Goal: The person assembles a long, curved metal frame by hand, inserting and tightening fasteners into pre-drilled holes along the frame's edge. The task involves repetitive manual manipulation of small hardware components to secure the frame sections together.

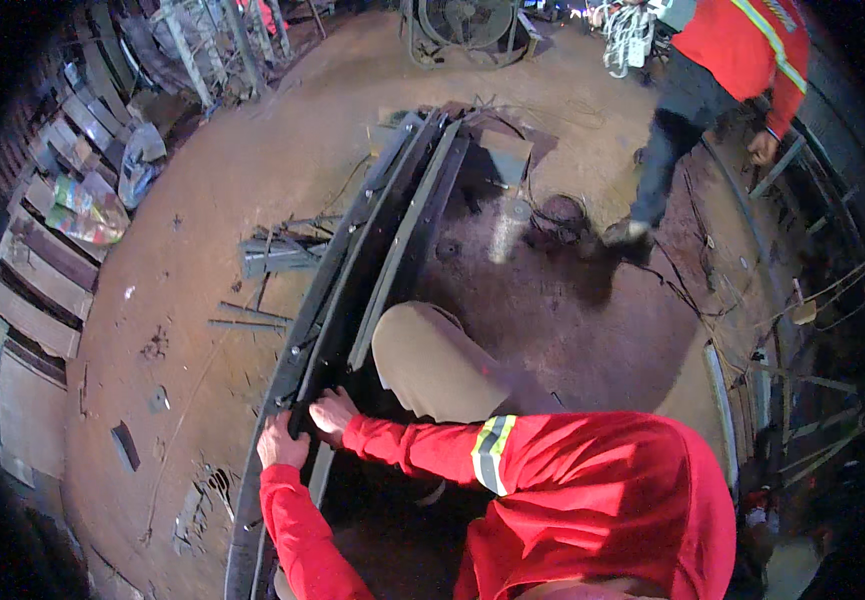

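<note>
Long dark steel beams [357, 262] lie side by side, running from the far middle of the floor towards me, with several bolts along their flanges. My left hand [283, 443] is on the left beam's near part, its fingers bent at the edge. Close beside it, my right hand [333, 413] reaches in between the beams with its fingers drawn together. Both hands are closed, apparently around something small at the flange, which the fingers hide. A narrower steel bar [402, 250] lies along the right side, next to my bent knee [432, 360].
Another person [697, 110] in a red top stands at the far right, near cables and a round dark object [558, 215]. Metal offcuts [287, 250] lie left of the beams. A large fan [464, 25] stands at the back; planks [47, 265] line the left.
</note>
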A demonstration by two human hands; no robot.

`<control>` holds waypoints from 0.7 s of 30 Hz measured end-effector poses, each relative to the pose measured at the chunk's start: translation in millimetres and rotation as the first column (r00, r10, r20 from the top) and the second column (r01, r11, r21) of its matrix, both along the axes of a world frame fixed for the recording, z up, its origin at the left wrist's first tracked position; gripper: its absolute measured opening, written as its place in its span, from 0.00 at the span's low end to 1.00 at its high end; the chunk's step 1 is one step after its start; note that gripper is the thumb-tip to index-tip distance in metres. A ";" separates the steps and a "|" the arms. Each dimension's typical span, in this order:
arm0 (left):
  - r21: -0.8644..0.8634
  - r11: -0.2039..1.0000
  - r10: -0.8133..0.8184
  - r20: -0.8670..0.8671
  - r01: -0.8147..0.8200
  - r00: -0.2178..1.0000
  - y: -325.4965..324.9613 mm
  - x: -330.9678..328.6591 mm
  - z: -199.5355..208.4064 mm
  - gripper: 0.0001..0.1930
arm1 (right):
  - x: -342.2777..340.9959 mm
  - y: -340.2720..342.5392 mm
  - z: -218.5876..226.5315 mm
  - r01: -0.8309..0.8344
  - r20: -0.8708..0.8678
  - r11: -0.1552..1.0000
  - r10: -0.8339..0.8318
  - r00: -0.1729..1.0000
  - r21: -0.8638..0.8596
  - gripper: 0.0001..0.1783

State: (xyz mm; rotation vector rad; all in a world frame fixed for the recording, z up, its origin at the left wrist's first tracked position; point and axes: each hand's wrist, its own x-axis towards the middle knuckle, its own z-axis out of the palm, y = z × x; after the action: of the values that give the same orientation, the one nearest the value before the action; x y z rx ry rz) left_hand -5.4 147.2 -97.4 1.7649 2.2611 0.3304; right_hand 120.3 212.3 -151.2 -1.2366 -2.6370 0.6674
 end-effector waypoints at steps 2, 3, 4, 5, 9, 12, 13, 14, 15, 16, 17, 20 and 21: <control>-0.006 1.000 -0.028 -0.017 0.028 0.999 5.5 10.8 11.8 0.24 | 7.9 -7.7 -1.9 0.072 -0.095 0.988 -0.059 0.994 0.140 0.14; -0.017 1.000 -0.021 -0.011 0.021 1.000 8.1 14.9 16.6 0.23 | 9.0 -5.2 -3.5 0.073 -0.103 0.984 -0.057 0.993 0.162 0.14; -0.014 1.000 -0.023 -0.005 0.022 1.000 6.3 13.5 14.0 0.23 | 9.1 -7.0 -0.7 0.067 -0.109 0.981 -0.048 0.993 0.181 0.13; 0.003 1.000 -0.023 -0.021 0.024 1.000 4.6 11.5 12.8 0.23 | 8.4 -6.1 2.4 0.027 -0.079 0.988 -0.015 0.997 0.151 0.13; -0.004 1.000 -0.011 -0.017 0.011 1.000 0.5 10.9 18.5 0.23 | 4.6 -4.1 7.1 0.002 -0.041 0.998 0.001 0.999 0.060 0.11; 0.016 1.000 -0.023 -0.027 0.024 0.999 0.4 7.5 9.8 0.22 | 0.5 4.8 1.8 -0.011 0.034 0.997 0.014 0.999 -0.082 0.09; 0.014 1.000 -0.027 -0.028 0.027 0.999 1.5 10.0 10.6 0.22 | -0.1 9.6 -3.0 -0.009 0.063 0.990 0.018 0.998 -0.137 0.08; 0.012 0.999 -0.032 -0.027 0.033 0.999 2.4 13.5 12.1 0.22 | 1.2 12.9 -8.4 0.015 0.028 0.993 -0.012 1.000 -0.120 0.08; 0.011 0.999 -0.040 -0.026 0.040 0.999 4.6 17.2 12.2 0.22 | 3.7 15.0 -14.5 0.042 -0.006 0.994 -0.042 0.999 -0.103 0.07; 0.001 0.999 -0.033 -0.033 0.033 0.999 2.3 14.0 13.1 0.22 | 0.5 12.2 -11.9 0.056 -0.049 0.994 -0.061 0.997 -0.090 0.07; -0.008 1.000 -0.028 -0.039 0.027 0.999 0.7 10.8 11.3 0.22 | -1.7 9.0 -9.9 0.061 -0.039 0.996 -0.064 0.997 -0.071 0.07; 0.022 0.999 -0.038 -0.053 0.039 0.998 1.0 6.8 6.3 0.22 | -4.5 4.7 -2.9 0.046 -0.030 0.998 -0.045 0.999 0.051 0.07; 0.042 0.998 -0.045 -0.058 0.047 0.997 1.6 5.1 5.5 0.22 | -3.7 4.7 -0.9 0.025 -0.037 0.991 -0.020 0.999 0.132 0.07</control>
State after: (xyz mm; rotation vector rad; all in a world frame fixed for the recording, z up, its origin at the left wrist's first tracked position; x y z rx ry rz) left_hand -0.3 148.9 -91.9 1.8674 2.2642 0.3262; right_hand 116.6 217.0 -152.1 -1.2039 -2.5878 0.4973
